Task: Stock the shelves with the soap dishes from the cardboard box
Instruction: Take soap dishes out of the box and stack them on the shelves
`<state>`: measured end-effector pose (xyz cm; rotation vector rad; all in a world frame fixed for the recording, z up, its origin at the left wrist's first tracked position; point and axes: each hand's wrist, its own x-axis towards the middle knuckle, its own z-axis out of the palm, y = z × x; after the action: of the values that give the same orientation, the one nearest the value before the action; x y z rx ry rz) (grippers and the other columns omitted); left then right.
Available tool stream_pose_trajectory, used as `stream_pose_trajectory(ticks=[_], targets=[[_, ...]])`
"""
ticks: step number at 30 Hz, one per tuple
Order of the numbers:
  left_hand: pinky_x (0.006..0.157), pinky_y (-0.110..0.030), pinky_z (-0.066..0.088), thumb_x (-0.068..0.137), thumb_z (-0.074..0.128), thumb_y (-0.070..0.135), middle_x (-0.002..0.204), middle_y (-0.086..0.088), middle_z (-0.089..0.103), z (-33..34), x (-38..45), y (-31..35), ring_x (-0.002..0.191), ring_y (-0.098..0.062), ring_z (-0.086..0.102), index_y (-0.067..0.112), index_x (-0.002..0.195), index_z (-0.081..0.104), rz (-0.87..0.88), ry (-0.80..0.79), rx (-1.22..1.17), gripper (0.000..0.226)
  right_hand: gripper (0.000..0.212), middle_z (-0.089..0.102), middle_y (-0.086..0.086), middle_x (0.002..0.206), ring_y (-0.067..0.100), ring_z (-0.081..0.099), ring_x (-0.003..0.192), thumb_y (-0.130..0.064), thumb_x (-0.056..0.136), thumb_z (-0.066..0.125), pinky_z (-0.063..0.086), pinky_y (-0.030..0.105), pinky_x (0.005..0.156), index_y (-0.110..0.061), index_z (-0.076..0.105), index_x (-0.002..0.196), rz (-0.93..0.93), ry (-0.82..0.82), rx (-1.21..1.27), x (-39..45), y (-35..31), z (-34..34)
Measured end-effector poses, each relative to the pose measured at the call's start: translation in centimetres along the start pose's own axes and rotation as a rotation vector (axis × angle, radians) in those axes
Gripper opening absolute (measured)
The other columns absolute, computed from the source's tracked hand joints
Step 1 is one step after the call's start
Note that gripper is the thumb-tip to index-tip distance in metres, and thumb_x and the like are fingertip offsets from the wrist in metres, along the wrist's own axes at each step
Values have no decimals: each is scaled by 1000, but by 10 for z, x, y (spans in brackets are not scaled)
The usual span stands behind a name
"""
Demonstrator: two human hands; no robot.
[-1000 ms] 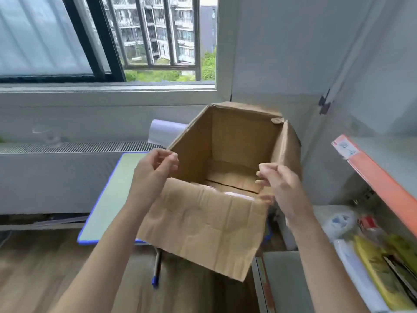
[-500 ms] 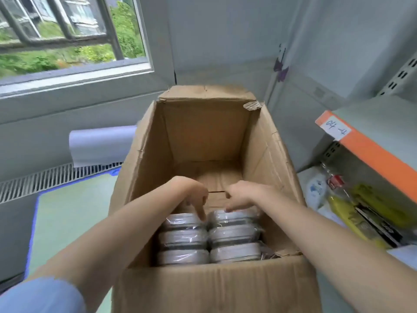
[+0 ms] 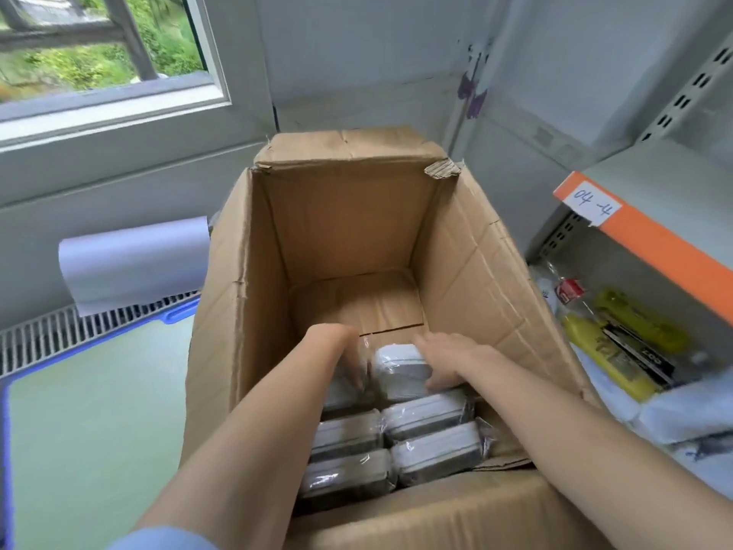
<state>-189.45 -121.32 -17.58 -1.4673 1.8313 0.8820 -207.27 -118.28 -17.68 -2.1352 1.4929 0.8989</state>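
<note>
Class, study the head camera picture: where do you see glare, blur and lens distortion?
Head view: glare glints on the plastic wrap of the soap dishes; the window greenery is smeared by blur; wide-angle distortion splays the cardboard box walls outward.

The brown corrugated cardboard box (image 3: 349, 216) looks matt, creased and torn at its corners. The white soap dishes (image 3: 426, 416) inside sit in glossy, crinkled clear plastic wrap. The green tabletop (image 3: 91, 422) looks smooth.

Wrapped soap dishes (image 3: 426, 420) in box (image 3: 349, 216) (open)
</note>
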Motion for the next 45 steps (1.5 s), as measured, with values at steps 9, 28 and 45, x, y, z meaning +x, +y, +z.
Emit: stream_pose_trajectory(ticks=[9,28,45], targets=[[77,-33,45,83,63,46,120,-9,58,-42,-56,14,105,-27,57,7,132,40,60,618,-343,67,53,57,13,118,33,56,103,-40,85,61,41,35,71,-8,38,120,219,541,324,-92,-13,-61],[103,-48,44,55,71,69,128,-1,60,160,-244,269,116,-19,58,21,130,51,890,376,-1183,91,33,63,-3,110,13,60,102,-31,82,70,47,34,89,-26,53,109,674,1465,1902,-430,-21,229],[86,-50,55,46,85,51,113,-14,69,414,-289,601,101,-31,67,6,120,60,885,-536,-762,90,34,68,4,108,22,66,98,-31,80,72,52,34,83,-19,59,109,1529,2016,2068,-648,-21,515]])
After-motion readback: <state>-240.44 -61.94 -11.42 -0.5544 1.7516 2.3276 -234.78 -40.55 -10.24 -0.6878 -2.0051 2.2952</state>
